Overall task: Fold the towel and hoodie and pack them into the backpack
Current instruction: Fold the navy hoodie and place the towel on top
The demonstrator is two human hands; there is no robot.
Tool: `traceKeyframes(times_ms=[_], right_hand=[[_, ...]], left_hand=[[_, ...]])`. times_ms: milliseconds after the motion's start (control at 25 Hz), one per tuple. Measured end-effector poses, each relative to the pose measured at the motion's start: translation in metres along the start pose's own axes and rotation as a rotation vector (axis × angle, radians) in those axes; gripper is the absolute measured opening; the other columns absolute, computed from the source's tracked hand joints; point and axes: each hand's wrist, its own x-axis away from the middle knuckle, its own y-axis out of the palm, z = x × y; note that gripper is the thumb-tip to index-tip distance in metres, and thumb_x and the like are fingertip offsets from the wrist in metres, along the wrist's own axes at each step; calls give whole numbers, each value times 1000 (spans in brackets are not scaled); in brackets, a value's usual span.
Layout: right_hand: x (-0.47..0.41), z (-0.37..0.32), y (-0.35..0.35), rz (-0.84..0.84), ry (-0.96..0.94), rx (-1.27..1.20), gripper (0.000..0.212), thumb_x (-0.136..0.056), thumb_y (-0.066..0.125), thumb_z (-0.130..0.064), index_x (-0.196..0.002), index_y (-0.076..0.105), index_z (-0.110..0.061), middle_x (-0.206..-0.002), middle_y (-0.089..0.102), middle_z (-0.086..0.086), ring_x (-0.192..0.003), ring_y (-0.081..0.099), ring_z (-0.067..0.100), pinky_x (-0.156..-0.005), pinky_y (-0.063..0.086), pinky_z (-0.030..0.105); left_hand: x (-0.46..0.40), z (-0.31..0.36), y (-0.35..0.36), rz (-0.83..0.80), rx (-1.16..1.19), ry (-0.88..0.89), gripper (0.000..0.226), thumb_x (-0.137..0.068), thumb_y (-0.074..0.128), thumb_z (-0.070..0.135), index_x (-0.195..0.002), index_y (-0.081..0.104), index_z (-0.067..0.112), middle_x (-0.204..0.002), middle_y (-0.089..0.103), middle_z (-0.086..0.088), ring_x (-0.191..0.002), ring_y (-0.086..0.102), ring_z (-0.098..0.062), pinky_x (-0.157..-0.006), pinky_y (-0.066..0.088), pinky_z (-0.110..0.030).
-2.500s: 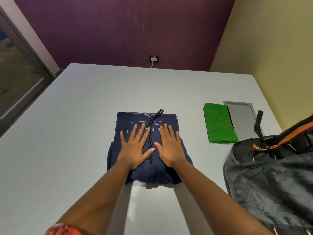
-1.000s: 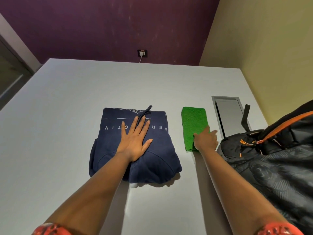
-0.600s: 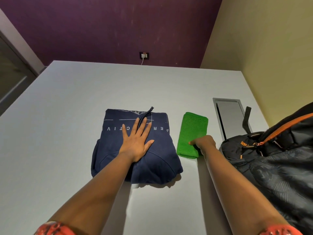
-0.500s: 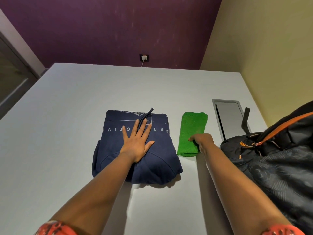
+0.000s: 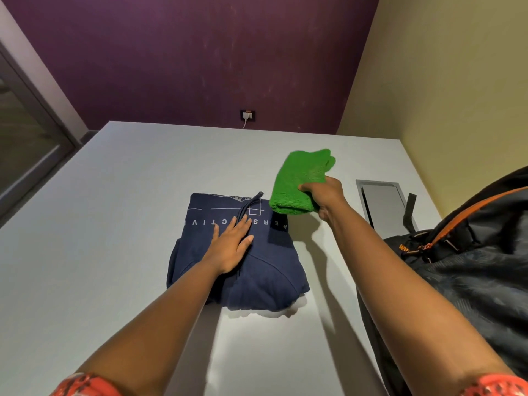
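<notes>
A folded navy hoodie (image 5: 265, 270) with white lettering lies in the middle of the grey table (image 5: 100, 252). My left hand (image 5: 233, 244) rests flat on it, fingers straight. My right hand (image 5: 325, 195) grips the folded green towel (image 5: 297, 181) and holds it in the air just right of the hoodie's far corner. The dark backpack (image 5: 471, 267) with orange zip trim sits at the table's right edge, near my right arm. Its opening is not visible.
A grey recessed panel (image 5: 383, 204) is set into the table beyond the backpack, with a black strap (image 5: 409, 208) lying over it. A purple wall with a socket (image 5: 247, 115) stands behind the table, a yellow wall to the right, a glass door at the left.
My right hand left the hoodie, reached the green towel, slid it toward the hoodie, then gripped and lifted it off the table. My left hand stayed flat on the hoodie.
</notes>
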Motion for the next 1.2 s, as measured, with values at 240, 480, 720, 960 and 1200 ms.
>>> traceKeyframes(times_ms=[240,480,720,960,1200], right_hand=[[46,21,49,-212,15,-40,38,-75,67,10,-113,61,5,-115,64,20,-96,63,30,-93,51,45],[64,81,58,-299,144,97,46,-76,71,1,-119,55,-1,-123,61,17,-100,60,25,-91,50,37],[68,88,52,-84,-488,894,81,-82,68,-27,-146,22,-11,-147,32,10,-133,35,28,-105,36,38],[65,117,52,-358,-599,1274,71,-88,-5,-55,-150,-2,-21,-159,-6,-1,-147,-9,18,-116,-4,51],[62,121,51,-318,-450,1221,67,-96,29,-50,-149,-7,-29,-158,-16,-4,-145,-18,20,-108,-5,67]], left_hand=[[16,-19,-9,217,14,-81,49,-102,29,22,-150,19,22,-157,17,4,-147,10,-16,-116,-2,-49],[36,-42,-7,229,76,-162,48,-102,28,20,-149,20,16,-157,17,0,-146,12,-17,-118,6,-43],[23,-15,-10,365,56,-39,68,-91,11,46,-150,10,13,-157,0,2,-145,-4,-12,-118,0,-41],[24,-5,4,141,-374,39,101,-58,-44,66,-145,-16,23,-147,-28,10,-133,-31,-10,-110,-15,-56],[28,-12,13,54,-250,-8,102,-51,-34,81,-138,-27,27,-143,-36,17,-133,-33,-9,-106,-14,-64]])
